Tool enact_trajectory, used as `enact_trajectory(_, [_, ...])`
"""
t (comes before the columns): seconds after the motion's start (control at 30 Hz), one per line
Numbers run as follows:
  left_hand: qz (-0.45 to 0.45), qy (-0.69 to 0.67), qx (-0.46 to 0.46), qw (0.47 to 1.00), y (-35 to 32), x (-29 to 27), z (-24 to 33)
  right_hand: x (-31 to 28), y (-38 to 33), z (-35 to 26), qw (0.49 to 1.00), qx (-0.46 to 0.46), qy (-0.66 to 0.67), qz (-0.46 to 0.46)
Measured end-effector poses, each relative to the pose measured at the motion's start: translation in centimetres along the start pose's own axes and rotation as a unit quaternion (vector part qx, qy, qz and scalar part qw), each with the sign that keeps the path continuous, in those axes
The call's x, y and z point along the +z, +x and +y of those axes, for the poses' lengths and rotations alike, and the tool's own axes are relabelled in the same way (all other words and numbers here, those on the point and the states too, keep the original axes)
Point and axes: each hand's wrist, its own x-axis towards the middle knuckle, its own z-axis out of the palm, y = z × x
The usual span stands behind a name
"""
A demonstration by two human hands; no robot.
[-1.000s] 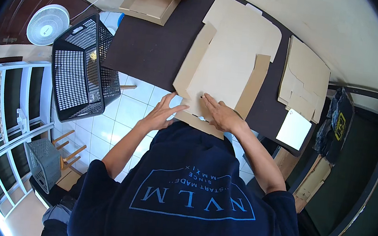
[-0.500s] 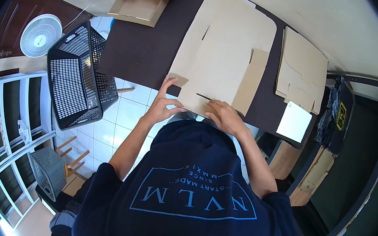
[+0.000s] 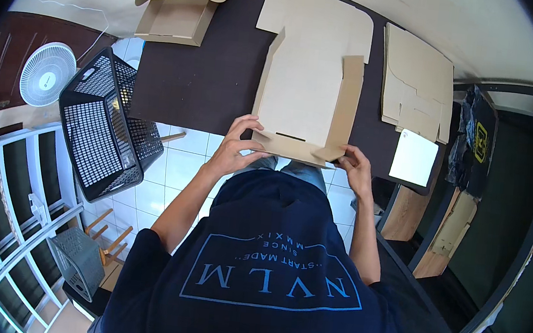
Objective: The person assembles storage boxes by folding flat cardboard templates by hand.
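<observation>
Head view. Cardboard blank [image 3: 307, 86] lies flat on the dark tabletop [image 3: 204, 82], its near edge overhanging just beyond the tabletop rim, directly at our fingers. We judge this placement lets both hands work the near flap while the tabletop carries the rest of the sheet.

Left hand [image 3: 236, 147]: fingers curled and closed on the near left corner of the blank, thumb on top, pinching the folded front flap. Right hand [image 3: 354, 166]: fingers closed on the near right corner, where the side strip meets the front flap. Holding both corners at once keeps the flap square along its crease, in our judgement.

The two long side strips of the blank stand partly raised, beyond the fingers.

Beyond and left of the left fingers, well apart, rests a half-formed box [image 3: 179, 8]. Right of the right fingers sits a stack of flat blanks [image 3: 418, 85], with a white sheet [image 3: 413, 158] nearer. A black mesh basket [image 3: 98, 129] stands on the floor, left of the left fingers.
</observation>
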Motion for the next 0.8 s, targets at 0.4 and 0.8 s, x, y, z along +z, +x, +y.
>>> enact_trajectory(0.4, [0.094, 0.051, -0.096, 0.990, 3.9, 2.5, -2.2, 1.6, 1.0, -1.2, 0.999, 0.007, 0.047, -0.018])
enact_trajectory(0.8, [0.116, 0.176, -0.107, 0.972, 5.6, 4.0, -1.6, 7.7, -1.4, -4.6, 0.873, -0.244, -0.394, 0.153])
